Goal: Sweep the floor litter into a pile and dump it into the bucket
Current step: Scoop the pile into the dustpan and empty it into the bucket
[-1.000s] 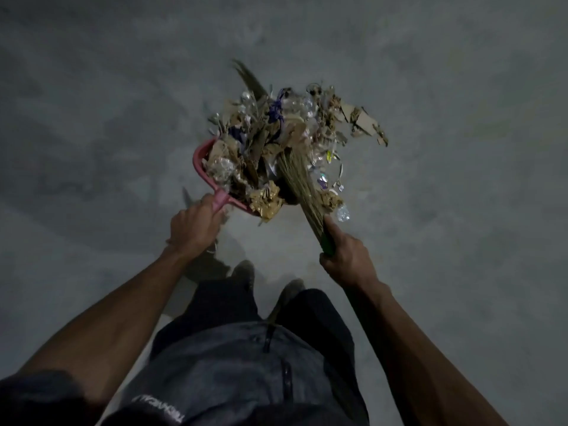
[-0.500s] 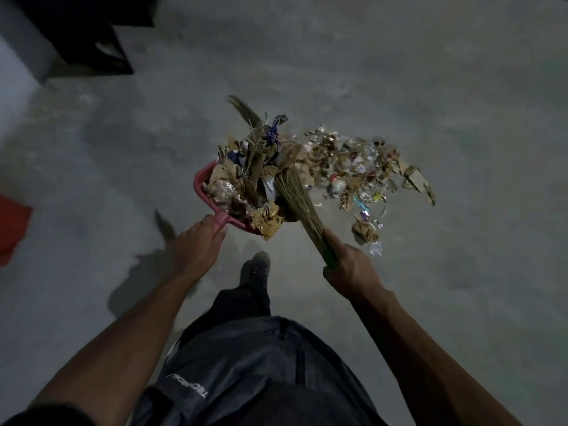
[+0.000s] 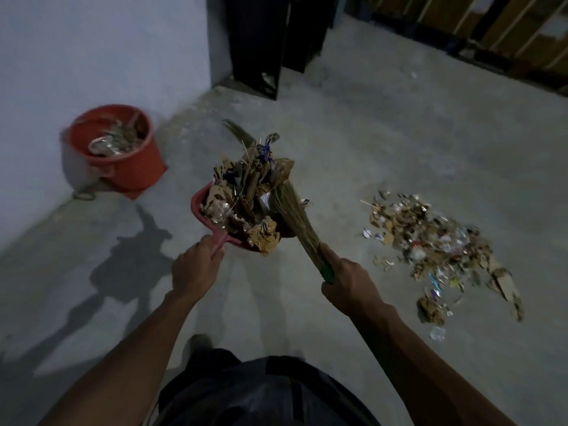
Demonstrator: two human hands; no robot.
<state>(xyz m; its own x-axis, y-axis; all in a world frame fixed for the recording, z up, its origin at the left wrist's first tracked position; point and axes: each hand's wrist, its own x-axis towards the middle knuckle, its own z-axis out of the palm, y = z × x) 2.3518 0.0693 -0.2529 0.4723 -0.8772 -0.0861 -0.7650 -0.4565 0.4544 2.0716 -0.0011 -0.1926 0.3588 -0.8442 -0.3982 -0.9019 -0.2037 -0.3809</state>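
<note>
- Left hand point(image 3: 196, 267) — fingers curled round the pink handle of the dustpan point(image 3: 205, 204), holding it up off the concrete floor point(image 3: 384, 142).
- Dustpan heaped full: torn cardboard, crumpled wrappers, foil bits, a scrap of blue-purple ribbon on top. Load point(image 3: 246, 204) stands well above the rim.
- Right hand point(image 3: 350, 284) — fingers wrapped tight round the green grip of a grass broom point(image 3: 292, 216); bristle bundle runs up and left from the hand, lying against the right side of the load in the dustpan. A bristle tip sticks out behind the heap at the top.
- Litter pile point(image 3: 436, 250) on the floor to the right of both hands, well apart from the dustpan: cardboard scraps, foil, small plastic bits, spread loosely, a few stray pieces at its near end.
- Red bucket point(image 3: 123, 149) stands on the floor against the pale wall point(image 3: 92, 50), up and left of the dustpan, well apart from it. Already holds some litter — shiny wrappers and brown scraps show inside.
- Bucket sits on a red flat piece; can't tell what it is.
- Dark upright furniture point(image 3: 261, 41) at the far wall corner, blurred.
- Shadow of the person falls on the floor to the left.
</note>
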